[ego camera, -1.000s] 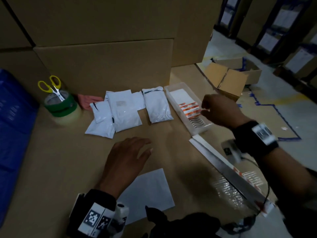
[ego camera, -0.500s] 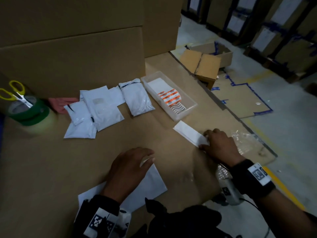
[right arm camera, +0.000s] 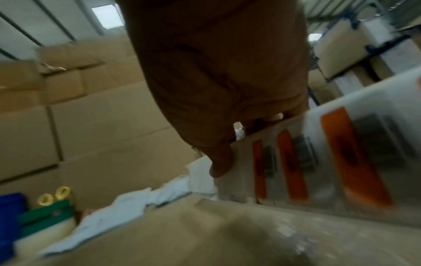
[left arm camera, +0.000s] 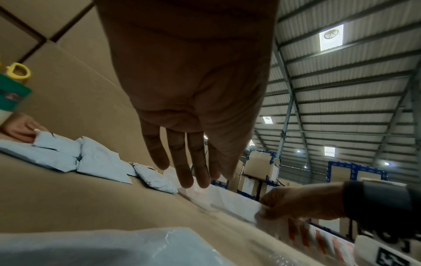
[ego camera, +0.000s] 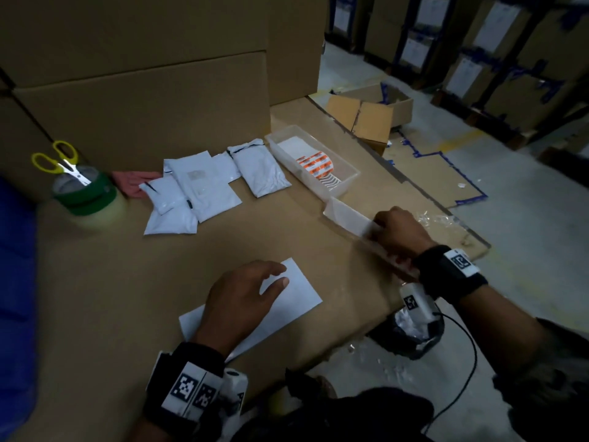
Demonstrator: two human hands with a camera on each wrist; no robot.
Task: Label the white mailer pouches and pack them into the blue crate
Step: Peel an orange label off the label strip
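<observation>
A flat white mailer pouch (ego camera: pixel 296 301) lies at the table's near edge, and my left hand (ego camera: pixel 274 275) rests on it with relaxed, spread fingers. The left wrist view shows the same pouch (left arm camera: pixel 109 246) below my straight fingers (left arm camera: pixel 189 172). To the right, my right hand (ego camera: pixel 377 223) grips a long white label strip (ego camera: pixel 347 216). Its orange labels (right arm camera: pixel 291 167) show blurred in the right wrist view, under my thumb (right arm camera: pixel 221 162). Several filled white pouches (ego camera: pixel 197 193) lie at the back. The blue crate (ego camera: pixel 16 282) is at the far left.
A clear tray (ego camera: pixel 349 178) holding orange labels stands right of the pouches. Green and clear tape rolls (ego camera: pixel 86 199) with yellow scissors (ego camera: pixel 60 161) stand back left. Big cartons (ego camera: pixel 143 100) wall the back. The table's right edge drops to a floor with an open carton (ego camera: pixel 376 119).
My right hand left the clear tray, came down onto the label strip at the right and now lifts it. My left hand has stayed on the flat pouch.
</observation>
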